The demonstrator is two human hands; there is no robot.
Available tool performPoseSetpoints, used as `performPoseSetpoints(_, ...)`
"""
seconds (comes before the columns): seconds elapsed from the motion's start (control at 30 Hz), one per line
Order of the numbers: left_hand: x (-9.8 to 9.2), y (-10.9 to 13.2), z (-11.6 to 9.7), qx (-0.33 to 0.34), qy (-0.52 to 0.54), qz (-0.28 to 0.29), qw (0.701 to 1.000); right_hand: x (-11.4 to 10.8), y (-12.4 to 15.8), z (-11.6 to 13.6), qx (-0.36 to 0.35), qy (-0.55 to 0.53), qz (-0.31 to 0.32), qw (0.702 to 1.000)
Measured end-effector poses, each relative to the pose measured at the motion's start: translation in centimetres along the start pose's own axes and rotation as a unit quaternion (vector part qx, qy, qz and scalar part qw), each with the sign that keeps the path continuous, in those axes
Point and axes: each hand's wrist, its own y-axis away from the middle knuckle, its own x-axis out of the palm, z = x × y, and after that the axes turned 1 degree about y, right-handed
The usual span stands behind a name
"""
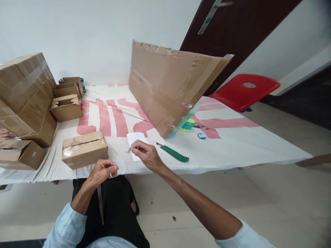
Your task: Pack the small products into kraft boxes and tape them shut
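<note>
Your right hand (147, 155) pinches a small grey piece (129, 150) at the left edge of the white paper (137, 136); handling this piece seems the present step, and the next move probably calls for a steady pinch. Your left hand (102, 172) is curled near the taped box (84, 150), and I cannot tell if it holds anything. Farther out, the green knife (173, 153) lies on the tabletop (232, 151).

Red chair (238, 91), apparently tiled floor (261, 199)

1 red chair (234, 94) — near 1 dark door (240, 29).
</note>
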Motion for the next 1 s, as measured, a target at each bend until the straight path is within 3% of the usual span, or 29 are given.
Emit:
performPoseSetpoints(0.1,0.9,-1.6,0.6,-0.002,0.021,-0.046,0.999,-1.4,-1.7,-2.3,0.057,-0.023,-0.032,0.998)
performPoseSetpoints(0.2,1.9,-2.8,0.3,0.014,0.049,-0.083,0.995,-2.3,-2.1,-2.6,0.057,-0.024,0.001,0.998)
performPoseSetpoints(0.43,3.9,-4.9,-2.1,-0.032,0.088,-0.037,0.995,-2.9,-1.6,-0.2,-0.095,0.061,0.101,0.988)
performPoseSetpoints(0.6,4.4,-5.6,-1.6,-0.027,0.080,-0.015,0.996,-2.8,-0.7,0.5,-0.151,0.095,0.111,0.978)
performPoseSetpoints(0.73,4.0,-6.4,0.4,0.007,0.006,-0.073,0.997,-3.3,-0.3,-0.3,-0.074,0.080,0.027,0.994)
performPoseSetpoints(0.83,4.1,-7.4,1.7,0.043,-0.041,-0.096,0.994,-4.0,-1.7,-3.6,0.039,0.103,-0.010,0.994)
performPoseSetpoints(0.93,4.9,-8.7,2.4,0.135,-0.202,-0.032,0.969,-4.1,-4.3,-8.4,0.132,0.170,0.064,0.974)
performPoseSetpoints(1.0,5.6,-9.7,2.7,0.185,-0.355,0.042,0.915,-3.8,-5.9,-11.3,0.159,0.203,0.093,0.962)
